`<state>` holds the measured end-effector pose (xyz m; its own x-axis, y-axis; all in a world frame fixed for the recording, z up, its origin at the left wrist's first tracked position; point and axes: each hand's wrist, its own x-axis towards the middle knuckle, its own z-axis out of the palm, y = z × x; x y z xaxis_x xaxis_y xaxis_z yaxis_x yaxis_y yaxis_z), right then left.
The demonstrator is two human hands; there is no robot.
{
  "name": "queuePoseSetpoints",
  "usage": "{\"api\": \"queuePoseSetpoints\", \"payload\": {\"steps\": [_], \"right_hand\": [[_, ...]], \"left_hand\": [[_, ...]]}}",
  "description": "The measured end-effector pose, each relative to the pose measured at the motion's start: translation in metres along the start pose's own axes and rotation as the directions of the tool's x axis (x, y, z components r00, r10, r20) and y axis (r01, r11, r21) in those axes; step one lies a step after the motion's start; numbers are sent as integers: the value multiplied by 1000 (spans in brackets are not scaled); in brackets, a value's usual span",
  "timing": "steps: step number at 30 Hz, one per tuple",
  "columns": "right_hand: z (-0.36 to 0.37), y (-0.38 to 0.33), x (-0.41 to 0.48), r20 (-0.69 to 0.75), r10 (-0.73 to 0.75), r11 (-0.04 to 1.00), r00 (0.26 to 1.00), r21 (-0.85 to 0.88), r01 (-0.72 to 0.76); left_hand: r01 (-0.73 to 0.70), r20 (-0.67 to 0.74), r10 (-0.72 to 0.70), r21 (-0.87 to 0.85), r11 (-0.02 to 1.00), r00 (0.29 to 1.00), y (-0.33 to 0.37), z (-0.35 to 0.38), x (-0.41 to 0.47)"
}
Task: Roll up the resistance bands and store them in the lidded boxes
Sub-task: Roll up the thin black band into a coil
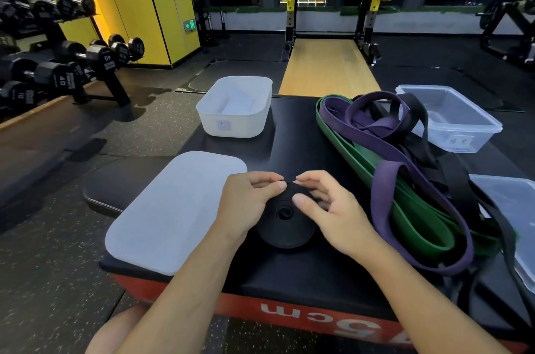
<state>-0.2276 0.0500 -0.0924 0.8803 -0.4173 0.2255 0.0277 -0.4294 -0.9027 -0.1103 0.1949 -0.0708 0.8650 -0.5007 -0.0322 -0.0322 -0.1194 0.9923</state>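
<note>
While the rolled black band (285, 230) sat on the table (298, 133), left grip (249, 203) pinched its top. Right grip (330, 212) clasped it likewise.

The black roll (285, 226) looks like matt rubber, and so do the green band (419, 227) and purple band (380, 197). The white box (231, 125) and lid (173, 209) are smooth frosted plastic. The clear box (463, 135) is glossy plastic. The counter (295, 136) is matt black padding.

Dim gym light, yellow glow upper left, wide-angle edge distortion, slight softness
</note>
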Motion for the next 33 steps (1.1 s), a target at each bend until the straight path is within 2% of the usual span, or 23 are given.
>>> {"api": "queuePoseSetpoints", "payload": {"steps": [3,7,15,19,22,24,26,29,33], "right_hand": [[-2,1,4,-39,8,997,999,80,-4],[-8,0,7,22,70,985,997,158,-73],[-9,-3,10,42,130,974,991,179,-135],[-2,-5,10,-75,168,949,983,283,-141],[2,-6,10,-168,193,918,967,380,-117],[4,-7,10,-247,225,886,943,455,-92],[7,-11,11,-320,253,858,913,511,-59],[13,-16,15,-407,269,842,873,539,-8],[14,-20,17,-440,305,811,844,585,12]], "left_hand": [[19,63,-21,31,999,998,1,-2,-1],[16,168,-31,88,996,985,5,-4,-2],[1,274,-29,99,995,961,8,-4,-2],[42,240,-48,30,999,970,7,0,-3],[153,252,-106,-176,972,962,9,0,-6],[179,204,-118,-313,933,972,6,2,-14],[162,107,-130,-388,907,986,0,7,-25],[141,58,-129,-451,882,990,-6,15,-41],[47,-39,-70,-418,907,997,-4,22,-46]]}}
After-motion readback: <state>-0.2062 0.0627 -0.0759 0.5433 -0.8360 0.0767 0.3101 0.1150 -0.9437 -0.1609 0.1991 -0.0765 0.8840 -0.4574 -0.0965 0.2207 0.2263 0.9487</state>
